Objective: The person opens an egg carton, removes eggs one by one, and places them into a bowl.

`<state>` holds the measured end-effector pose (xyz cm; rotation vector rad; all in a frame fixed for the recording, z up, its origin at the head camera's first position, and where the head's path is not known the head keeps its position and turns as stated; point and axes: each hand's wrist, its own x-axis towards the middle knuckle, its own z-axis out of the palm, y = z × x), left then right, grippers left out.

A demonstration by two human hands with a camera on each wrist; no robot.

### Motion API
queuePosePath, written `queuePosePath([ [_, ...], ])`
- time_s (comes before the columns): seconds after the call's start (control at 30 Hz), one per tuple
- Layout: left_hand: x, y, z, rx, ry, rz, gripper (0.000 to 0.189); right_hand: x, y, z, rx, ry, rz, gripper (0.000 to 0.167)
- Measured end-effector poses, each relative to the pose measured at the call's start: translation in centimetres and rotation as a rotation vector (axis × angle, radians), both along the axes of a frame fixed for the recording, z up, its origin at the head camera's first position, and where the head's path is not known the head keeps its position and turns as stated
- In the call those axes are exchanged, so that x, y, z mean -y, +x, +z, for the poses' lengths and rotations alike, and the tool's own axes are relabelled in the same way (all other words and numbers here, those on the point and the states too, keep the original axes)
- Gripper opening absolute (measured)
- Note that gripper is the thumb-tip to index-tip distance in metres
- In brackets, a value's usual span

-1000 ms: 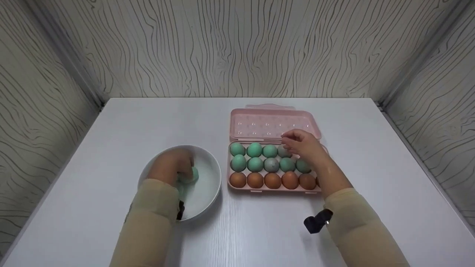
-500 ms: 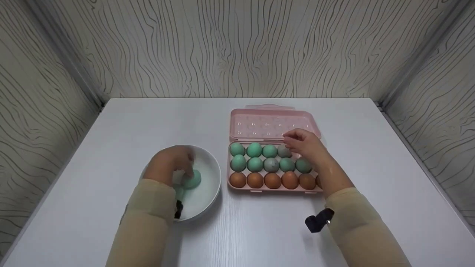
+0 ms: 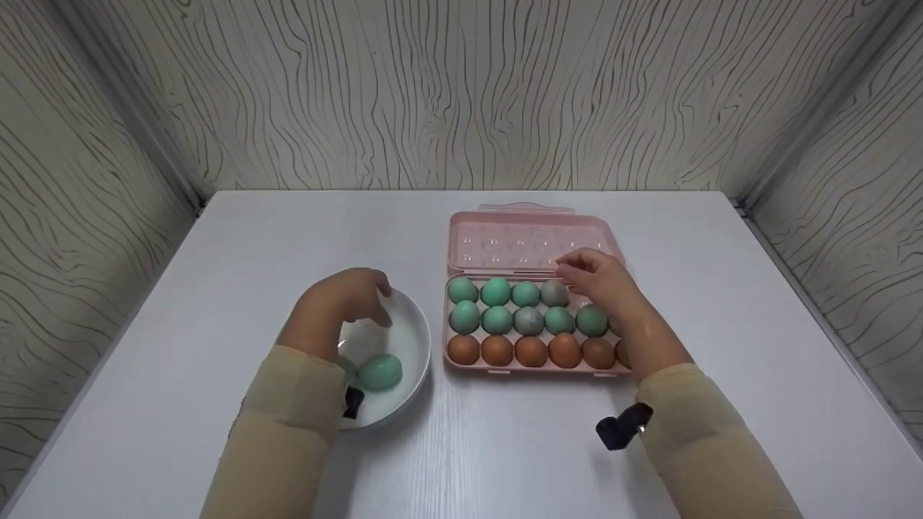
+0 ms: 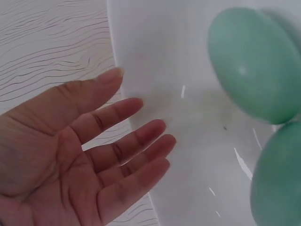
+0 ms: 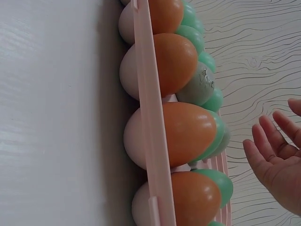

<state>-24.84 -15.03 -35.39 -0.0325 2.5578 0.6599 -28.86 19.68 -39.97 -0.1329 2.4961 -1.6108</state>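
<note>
My left hand point(image 3: 345, 297) hovers over the white bowl point(image 3: 416, 339), thumb and fingers spread and holding nothing. Inside the bowl lies a green egg point(image 3: 380, 372); a second green egg point(image 4: 282, 176) touches it in the left wrist view, mostly covered by my arm in the head view. My right hand point(image 3: 604, 282) is over the right end of the pink egg carton point(image 3: 476, 368), fingers loosely bent with nothing between them. Green eggs point(image 3: 497, 320) and greyish ones point(image 3: 554, 293) fill the back and middle rows, brown eggs point(image 3: 531, 352) the front row. My right arm hides the carton's right end.
The carton's lid point(image 3: 533, 241) lies folded back behind the eggs. Both stand on a white table point(image 3: 324, 223), bowl to the left of carton. Wood-patterned panels point(image 3: 447, 94) enclose the back and sides.
My left hand has risen off the green egg and moved back, its fingers spreading. The egg now lies loose, nearer the bowl's front. My right hand has hardly moved.
</note>
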Motion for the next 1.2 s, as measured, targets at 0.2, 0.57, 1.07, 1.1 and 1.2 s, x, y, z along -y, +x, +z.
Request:
queuePosePath([
  [0.2,-0.6,-0.4,0.5,-0.075,0.047,-0.008,0.044,-0.1,-0.3,0.0,0.007,0.026,-0.016,0.028],
  [0.57,-2.2,-0.8,1.2,-0.230,0.212,0.033,0.036,-0.5,-0.4,0.0,0.047,0.040,-0.057,0.029],
  [1.07,-4.3,-0.8,0.5,-0.194,0.390,0.125,0.031,-0.7,-0.8,-0.5,0.084,-0.007,-0.073,0.039],
  [1.1,-4.4,-0.8,0.4,-0.194,0.396,0.125,0.031,-0.7,-0.9,-0.5,0.081,-0.008,-0.072,0.038],
  [1.2,-4.7,-0.8,0.2,-0.192,0.417,0.130,0.030,-0.6,-1.0,-0.7,0.065,-0.004,-0.066,0.034],
])
